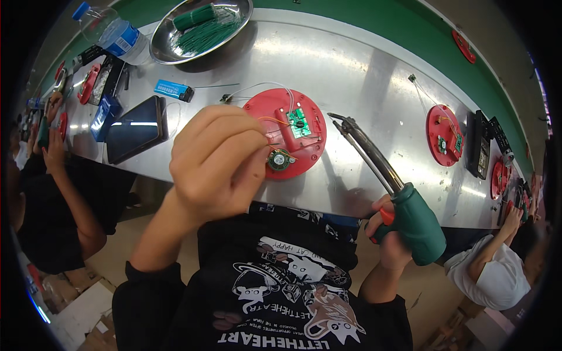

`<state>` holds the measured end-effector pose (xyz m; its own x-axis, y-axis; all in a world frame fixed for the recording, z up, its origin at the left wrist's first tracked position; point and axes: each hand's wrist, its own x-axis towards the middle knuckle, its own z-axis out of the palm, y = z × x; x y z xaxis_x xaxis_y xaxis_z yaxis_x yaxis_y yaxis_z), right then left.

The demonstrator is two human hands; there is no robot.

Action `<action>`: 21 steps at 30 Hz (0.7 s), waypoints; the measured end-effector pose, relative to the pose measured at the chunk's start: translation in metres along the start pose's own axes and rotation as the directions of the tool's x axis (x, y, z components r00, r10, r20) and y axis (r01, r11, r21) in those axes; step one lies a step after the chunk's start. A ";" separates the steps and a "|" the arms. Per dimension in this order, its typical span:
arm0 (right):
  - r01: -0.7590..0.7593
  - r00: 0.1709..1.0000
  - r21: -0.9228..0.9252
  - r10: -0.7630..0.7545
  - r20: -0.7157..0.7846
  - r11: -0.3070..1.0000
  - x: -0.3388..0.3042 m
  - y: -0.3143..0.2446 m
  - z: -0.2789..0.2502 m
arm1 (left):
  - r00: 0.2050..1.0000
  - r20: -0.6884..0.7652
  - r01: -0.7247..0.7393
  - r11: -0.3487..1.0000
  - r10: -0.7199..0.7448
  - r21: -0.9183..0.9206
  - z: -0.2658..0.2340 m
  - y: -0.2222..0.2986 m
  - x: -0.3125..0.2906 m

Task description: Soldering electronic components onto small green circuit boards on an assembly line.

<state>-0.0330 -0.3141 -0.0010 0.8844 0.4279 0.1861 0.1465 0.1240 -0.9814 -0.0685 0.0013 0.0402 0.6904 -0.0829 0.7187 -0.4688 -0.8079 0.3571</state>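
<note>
Red plastic disc (285,140), round, lying flat on the steel bench (363,76) directly ahead of the person; carries a small green circuit board (299,123) near its centre and a small round speaker (280,158) at its near edge, with thin white and orange wires looping off its top. Left hand (219,164): raised just left of the disc, fingers curled and pressed together, pinching a thin wire (270,144) whose end reaches toward the speaker. Right hand (389,231): at the bench's near edge, closed around the green handle of a soldering iron (383,175); the iron's metal shaft slants up and left, its tip above the bench just right of the disc, not touching it. Second red disc (444,136) with its own board, well to the right. Steel bowl (199,26) of green wires at the far left of the bench, beside a plastic water bottle (114,32). Blue lighter (174,90) and a dark tablet (136,128) lie left of the hand. Other people's arms show at both ends of the bench.
</note>
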 end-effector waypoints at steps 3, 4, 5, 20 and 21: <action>-0.027 0.999 -0.019 0.027 -0.023 0.999 0.006 -0.005 0.009 | 0.996 -0.002 0.091 0.989 -0.091 0.118 0.011 0.018 -0.010; -0.030 0.999 -0.025 0.029 -0.017 0.999 0.006 -0.005 0.010 | 0.995 -0.007 0.098 0.988 -0.098 0.117 0.016 0.018 -0.014; -0.013 1.000 -0.090 0.013 -0.003 0.996 0.006 -0.006 0.010 | 0.992 -0.010 0.127 0.985 -0.126 0.117 0.021 0.017 -0.019; -0.098 0.995 -0.264 0.095 -0.027 0.959 0.007 -0.012 0.018 | 0.987 -0.101 0.137 0.981 -0.124 0.137 0.042 0.004 -0.034; -0.094 0.996 -0.257 0.091 -0.023 0.962 0.007 -0.011 0.017 | 0.988 -0.097 0.134 0.981 -0.121 0.141 0.042 0.005 -0.034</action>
<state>-0.0358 -0.2968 0.0123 0.9041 0.4168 0.0949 0.1720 -0.1514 -0.9734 -0.0710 -0.0239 -0.0070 0.6853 0.0720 0.7247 -0.2900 -0.8859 0.3621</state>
